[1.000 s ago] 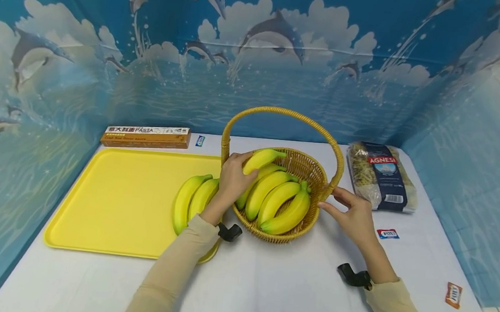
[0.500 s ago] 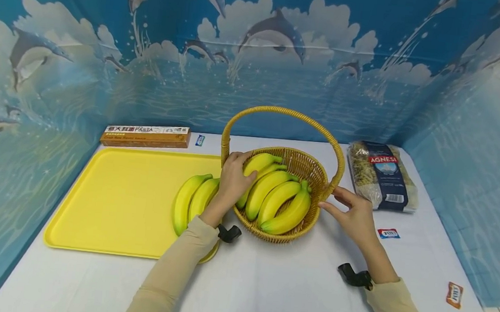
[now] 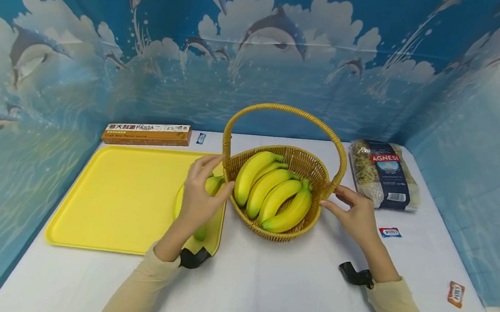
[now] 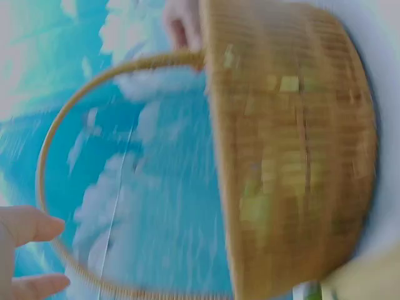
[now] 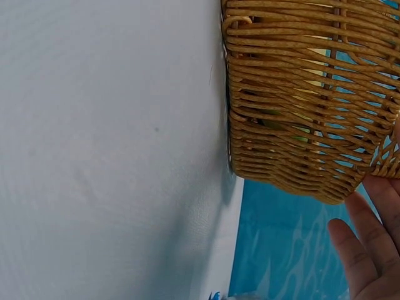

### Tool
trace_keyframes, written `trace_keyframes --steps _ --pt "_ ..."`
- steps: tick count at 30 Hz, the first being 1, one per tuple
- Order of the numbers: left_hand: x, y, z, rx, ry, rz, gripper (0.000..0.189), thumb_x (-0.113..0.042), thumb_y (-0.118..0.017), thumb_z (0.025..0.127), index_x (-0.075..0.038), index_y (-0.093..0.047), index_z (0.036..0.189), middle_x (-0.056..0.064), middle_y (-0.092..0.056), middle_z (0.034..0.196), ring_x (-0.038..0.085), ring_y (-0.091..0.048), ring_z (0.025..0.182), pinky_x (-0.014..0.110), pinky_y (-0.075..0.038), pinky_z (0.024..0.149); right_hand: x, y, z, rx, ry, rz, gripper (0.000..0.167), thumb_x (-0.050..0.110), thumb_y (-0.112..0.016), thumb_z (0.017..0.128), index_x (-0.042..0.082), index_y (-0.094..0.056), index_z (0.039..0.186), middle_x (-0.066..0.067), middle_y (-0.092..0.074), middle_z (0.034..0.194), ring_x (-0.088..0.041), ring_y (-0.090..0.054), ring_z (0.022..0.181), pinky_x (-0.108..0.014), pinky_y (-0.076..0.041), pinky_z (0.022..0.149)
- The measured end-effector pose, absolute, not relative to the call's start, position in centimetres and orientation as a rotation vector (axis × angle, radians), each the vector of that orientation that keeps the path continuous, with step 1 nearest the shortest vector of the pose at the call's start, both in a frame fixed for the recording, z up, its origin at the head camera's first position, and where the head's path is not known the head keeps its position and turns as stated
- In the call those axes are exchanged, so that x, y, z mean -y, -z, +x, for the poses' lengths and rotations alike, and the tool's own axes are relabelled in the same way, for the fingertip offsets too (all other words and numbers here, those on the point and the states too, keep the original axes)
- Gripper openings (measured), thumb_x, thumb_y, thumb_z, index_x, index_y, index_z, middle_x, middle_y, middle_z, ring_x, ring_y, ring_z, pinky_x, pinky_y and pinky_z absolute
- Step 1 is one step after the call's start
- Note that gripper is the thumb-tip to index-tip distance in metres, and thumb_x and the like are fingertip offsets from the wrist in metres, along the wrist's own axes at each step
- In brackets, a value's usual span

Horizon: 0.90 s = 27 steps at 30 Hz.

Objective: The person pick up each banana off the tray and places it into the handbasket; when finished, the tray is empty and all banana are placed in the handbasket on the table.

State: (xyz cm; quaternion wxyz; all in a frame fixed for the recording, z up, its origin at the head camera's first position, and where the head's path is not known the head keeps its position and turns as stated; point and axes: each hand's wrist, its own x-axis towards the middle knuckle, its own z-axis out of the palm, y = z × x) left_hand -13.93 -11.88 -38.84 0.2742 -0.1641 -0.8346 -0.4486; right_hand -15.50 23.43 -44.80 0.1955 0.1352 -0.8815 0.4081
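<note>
A wicker basket [image 3: 304, 163] with a tall arched handle [image 3: 281, 107] stands at the middle, holding several bananas [image 3: 287, 214]. My right hand [image 3: 358, 216] grips the basket's right rim by the handle's foot, thumb at the rim. In the right wrist view its fingers [image 5: 369, 244] lie against the woven side. My left hand [image 3: 196, 201] is just left of the basket, above bananas [image 3: 213, 185] on the yellow tray [image 3: 121, 199], which it partly hides. Its thumb and fingers are spread apart, with nothing seen between them. The left wrist view is blurred; the basket [image 4: 294, 131] fills much of it.
A pasta box [image 3: 146, 134] lies behind the tray. At the back right is a bag of pasta [image 3: 384, 175]. Small wrapped packets [image 3: 389, 232] lie on the white table, one orange packet [image 3: 456, 294] near its right edge. A dolphin-print curtain [image 3: 257, 77] surrounds the table.
My left hand has let go of the leftmost banana in the basket and moved left and down, out over the tray's bananas. The right hand stays on the basket's rim.
</note>
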Motion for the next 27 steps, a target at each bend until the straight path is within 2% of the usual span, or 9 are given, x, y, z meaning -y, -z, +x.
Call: trace_keyframes --steps 3,7,11,15,17,19,22,24,27 --pt "15.3 39.0 -13.3 2.249 1.24 -0.287 0.058 -0.013 -0.075 0.082 -0.005 -0.056 0.136 0.02 -0.052 0.132 0.034 -0.048 0.124 0.05 -0.042 0.099 -23.6 44.9 -15.7 2.465 -1.136 0.383 0.044 0.011 -0.084 0.075 0.001 -0.071 0.116 -0.018 -0.072 0.109 -0.027 -0.068 0.098 -0.01 -0.048 0.085" --pt "19.4 40.5 -13.4 2.25 1.254 -0.121 0.063 -0.012 -0.074 0.082 -0.004 -0.051 0.141 0.023 -0.048 0.134 0.039 -0.047 0.122 0.052 -0.04 0.097 -23.6 44.9 -15.7 2.465 -1.139 0.385 0.044 0.011 -0.084 0.075 0.0 -0.07 0.115 -0.019 -0.072 0.109 -0.029 -0.069 0.098 -0.001 -0.042 0.084" --pt "22.2 42.5 -13.9 2.282 1.296 0.019 0.067 -0.013 -0.073 0.085 -0.005 -0.045 0.145 0.025 -0.044 0.138 0.04 -0.045 0.123 0.054 -0.039 0.099 -23.5 44.9 -15.6 2.466 -1.146 0.383 0.045 0.01 -0.084 0.074 -0.002 -0.07 0.115 -0.021 -0.071 0.11 -0.036 -0.068 0.098 0.0 -0.041 0.084" --pt "23.2 43.9 -14.4 2.325 1.369 0.088 0.069 -0.015 -0.071 0.086 -0.006 -0.041 0.148 0.026 -0.04 0.14 0.042 -0.043 0.124 0.056 -0.038 0.099 -23.5 44.8 -15.4 2.48 -1.137 0.366 0.045 0.011 -0.084 0.075 -0.002 -0.07 0.115 -0.02 -0.072 0.11 -0.014 -0.068 0.099 0.0 -0.041 0.084" --pt "23.4 44.3 -14.5 2.348 1.39 0.094 0.07 -0.017 -0.071 0.087 -0.006 -0.04 0.149 0.026 -0.04 0.141 0.042 -0.042 0.124 0.056 -0.038 0.099 -23.5 44.7 -15.4 2.481 -1.138 0.362 0.044 0.01 -0.084 0.075 -0.002 -0.07 0.115 -0.02 -0.072 0.11 -0.01 -0.067 0.099 0.0 -0.042 0.084" --pt "23.5 44.7 -14.7 2.376 1.403 0.093 0.071 -0.018 -0.071 0.087 -0.007 -0.038 0.15 0.026 -0.039 0.142 0.041 -0.042 0.124 0.056 -0.037 0.1 -23.5 44.7 -15.4 2.478 -1.144 0.367 0.044 0.009 -0.084 0.075 -0.002 -0.07 0.115 -0.02 -0.072 0.11 -0.013 -0.068 0.099 0.0 -0.041 0.084" --pt "23.5 45.3 -15.2 2.455 1.418 0.102 0.075 -0.02 -0.07 0.089 -0.008 -0.033 0.152 0.026 -0.036 0.144 0.041 -0.041 0.126 0.055 -0.037 0.101 -23.4 44.6 -15.6 2.464 -1.158 0.383 0.044 0.007 -0.084 0.074 -0.004 -0.069 0.114 -0.022 -0.071 0.109 -0.034 -0.069 0.098 0.0 -0.041 0.084" --pt "23.5 45.7 -15.4 2.532 1.433 0.118 0.079 -0.023 -0.07 0.09 -0.009 -0.027 0.154 0.026 -0.033 0.146 0.041 -0.04 0.127 0.056 -0.037 0.103 -23.5 44.7 -15.6 2.457 -1.164 0.39 0.044 0.007 -0.084 0.075 -0.004 -0.069 0.114 -0.022 -0.071 0.108 -0.037 -0.068 0.097 -0.001 -0.042 0.084" --pt "23.6 46.6 -15.7 2.656 1.447 0.154 0.084 -0.027 -0.07 0.09 -0.011 -0.021 0.156 0.025 -0.031 0.148 0.042 -0.039 0.13 0.058 -0.037 0.104 -23.4 44.8 -15.7 2.455 -1.17 0.389 0.043 0.007 -0.084 0.074 -0.004 -0.07 0.114 -0.021 -0.072 0.108 -0.017 -0.07 0.098 -0.002 -0.044 0.083"
